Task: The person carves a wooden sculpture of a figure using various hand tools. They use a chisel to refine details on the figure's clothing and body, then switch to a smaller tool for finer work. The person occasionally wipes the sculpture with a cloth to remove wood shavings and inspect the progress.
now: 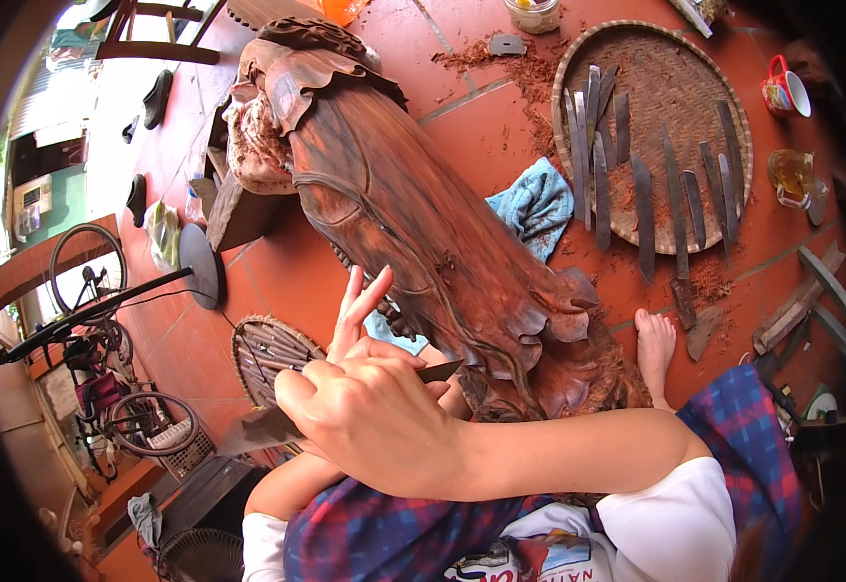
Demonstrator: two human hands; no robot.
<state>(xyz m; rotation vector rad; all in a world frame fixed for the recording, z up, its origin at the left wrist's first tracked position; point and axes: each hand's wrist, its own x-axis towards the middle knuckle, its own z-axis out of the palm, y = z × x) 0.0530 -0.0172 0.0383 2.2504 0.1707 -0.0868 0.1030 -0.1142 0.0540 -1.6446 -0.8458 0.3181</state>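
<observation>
Head view: gripping flat metal blade (pixel 260 430) in closed right hand (pixel 369 419), fingers curled around it, near carved wooden statue (pixel 413 218) lying diagonally ahead. Holding left hand (pixel 350 333) just beyond right, two fingers raised; can't tell its grip, mostly hidden. Seeing round woven tray (pixel 660 87) with loose blades (pixel 644 218) right of statue.

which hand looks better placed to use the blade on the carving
Probably the right: the right hand appears closed around the blade, while the left hand sits partly hidden behind, two fingers raised. Whether the left also grips it is unclear.
</observation>
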